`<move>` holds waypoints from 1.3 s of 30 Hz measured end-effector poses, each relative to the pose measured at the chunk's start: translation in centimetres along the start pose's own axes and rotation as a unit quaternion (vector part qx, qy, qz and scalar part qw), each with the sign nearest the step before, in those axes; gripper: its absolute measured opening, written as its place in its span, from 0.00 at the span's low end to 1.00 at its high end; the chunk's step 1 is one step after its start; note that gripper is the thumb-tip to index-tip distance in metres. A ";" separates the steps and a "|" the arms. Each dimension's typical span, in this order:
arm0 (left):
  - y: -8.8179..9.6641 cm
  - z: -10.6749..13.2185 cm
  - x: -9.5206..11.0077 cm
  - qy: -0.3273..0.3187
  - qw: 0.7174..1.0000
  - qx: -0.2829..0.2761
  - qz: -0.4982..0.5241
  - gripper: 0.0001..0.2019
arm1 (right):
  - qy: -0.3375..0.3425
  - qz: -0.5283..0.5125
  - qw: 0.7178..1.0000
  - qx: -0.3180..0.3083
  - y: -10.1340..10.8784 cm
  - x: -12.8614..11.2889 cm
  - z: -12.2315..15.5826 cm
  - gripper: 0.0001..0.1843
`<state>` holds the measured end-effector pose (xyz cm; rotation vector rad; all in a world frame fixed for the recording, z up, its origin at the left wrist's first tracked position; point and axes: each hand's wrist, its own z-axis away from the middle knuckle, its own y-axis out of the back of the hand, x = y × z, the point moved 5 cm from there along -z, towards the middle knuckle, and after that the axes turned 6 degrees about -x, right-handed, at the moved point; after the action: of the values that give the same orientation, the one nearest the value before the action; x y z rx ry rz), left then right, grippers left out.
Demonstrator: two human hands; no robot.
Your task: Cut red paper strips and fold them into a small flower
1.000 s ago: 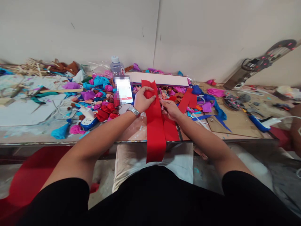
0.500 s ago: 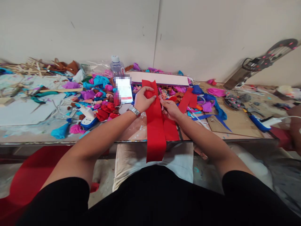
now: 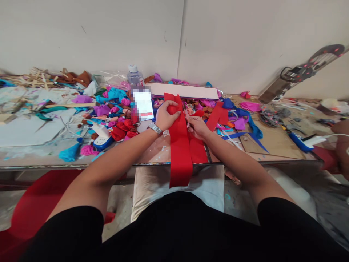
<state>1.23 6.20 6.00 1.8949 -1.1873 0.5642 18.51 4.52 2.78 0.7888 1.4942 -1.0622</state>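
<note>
Far left: white sheets (image 3: 29,129) on the worktable (image 3: 152,154), pile of wooden sticks (image 3: 35,78) behind, green-handled tool (image 3: 46,115) on the sheets' right part. Next over, a heap of crumpled coloured pieces (image 3: 117,122) in blue, purple, pink and red, with a blue-and-white power strip (image 3: 103,142) at its near side, white plug in it. Red chair (image 3: 43,196) below the table edge.

Clear bottle (image 3: 135,78), white cap, upright at the back; lit phone (image 3: 146,107) just in front, screen partly blurred out.

Left hand (image 3: 167,117), metal watch (image 3: 156,128) on wrist: thumb and fingers gripping the upper part of the red strip (image 3: 180,156). Strip runs toward the person, near end hanging over the table edge above the lap. Pale flat board (image 3: 185,91) behind it.

Right hand (image 3: 198,126): fingers curled in at the strip's right edge; can't tell if they grip the strip or something small. Second red piece (image 3: 199,151) flat below that hand, partly under the strip.

Further right: more red pieces (image 3: 218,118), blue ribbon (image 3: 254,141), brown board (image 3: 275,147), another power strip (image 3: 301,142).
</note>
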 end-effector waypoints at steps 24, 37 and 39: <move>0.0 0.0 0.2 -0.008 1.000 0.007 0.023 0.13 | 0.018 0.014 1.000 -0.018 0.1 0.0 0.0 0.32; 0.3 -0.2 0.3 -0.021 0.999 0.015 0.031 0.13 | 0.033 -0.008 0.999 -0.038 0.1 0.1 -0.1 0.32; 0.3 -0.2 0.3 -0.022 0.999 0.014 0.033 0.13 | 0.030 -0.004 0.999 -0.038 0.1 0.1 0.0 0.32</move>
<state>1.07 6.13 6.43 1.9047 -1.2807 0.5807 18.55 4.59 2.71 0.7679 1.5807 -0.9891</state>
